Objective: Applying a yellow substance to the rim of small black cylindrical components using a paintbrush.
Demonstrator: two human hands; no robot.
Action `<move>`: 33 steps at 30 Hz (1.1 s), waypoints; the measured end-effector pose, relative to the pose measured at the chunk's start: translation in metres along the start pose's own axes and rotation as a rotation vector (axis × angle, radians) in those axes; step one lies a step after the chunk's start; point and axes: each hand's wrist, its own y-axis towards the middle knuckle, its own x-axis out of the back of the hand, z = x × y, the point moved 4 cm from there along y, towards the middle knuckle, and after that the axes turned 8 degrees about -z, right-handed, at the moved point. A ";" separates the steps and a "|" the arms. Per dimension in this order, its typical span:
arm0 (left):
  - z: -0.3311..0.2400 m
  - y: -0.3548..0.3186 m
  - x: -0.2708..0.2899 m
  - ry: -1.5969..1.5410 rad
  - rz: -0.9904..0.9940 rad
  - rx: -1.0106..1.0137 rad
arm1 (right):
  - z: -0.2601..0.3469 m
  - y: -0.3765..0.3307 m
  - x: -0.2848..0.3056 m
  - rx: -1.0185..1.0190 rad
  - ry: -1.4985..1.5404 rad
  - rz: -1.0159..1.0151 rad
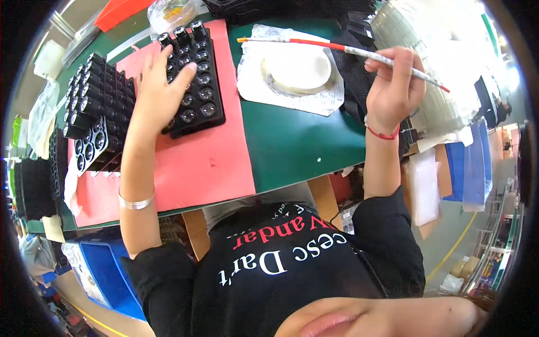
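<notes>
left hand (160, 92) lies open, flat on a black tray (193, 78) near the red mat's (208, 163) far edge. right hand (393, 87) grips a paintbrush (337, 48) above bare green table (292, 140).

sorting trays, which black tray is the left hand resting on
The black tray lying flat on the pink mat, under the left hand; the others sit stacked further left.

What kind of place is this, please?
Probably a factory assembly bench: the left hand rests on a black tray of small round parts, the right hand holds a brush, more trays alongside.
</notes>
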 end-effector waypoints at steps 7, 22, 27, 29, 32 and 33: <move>0.035 0.036 -0.020 -0.141 -0.091 0.080 | -0.001 -0.002 -0.001 0.029 0.008 0.021; 0.056 0.069 -0.038 0.038 -0.185 0.121 | -0.003 -0.002 0.002 0.031 0.031 0.028; 0.061 0.071 -0.029 -0.042 -0.229 0.199 | -0.009 -0.003 0.002 0.005 0.037 0.032; 0.028 0.052 0.000 0.025 -0.317 0.274 | -0.009 -0.004 -0.006 0.061 -0.018 0.053; 0.000 0.040 0.021 -0.252 -0.498 -0.086 | -0.001 -0.003 -0.003 0.230 -0.185 0.048; -0.031 0.029 0.028 -0.338 -0.524 -0.092 | 0.001 -0.004 0.001 0.251 -0.227 0.029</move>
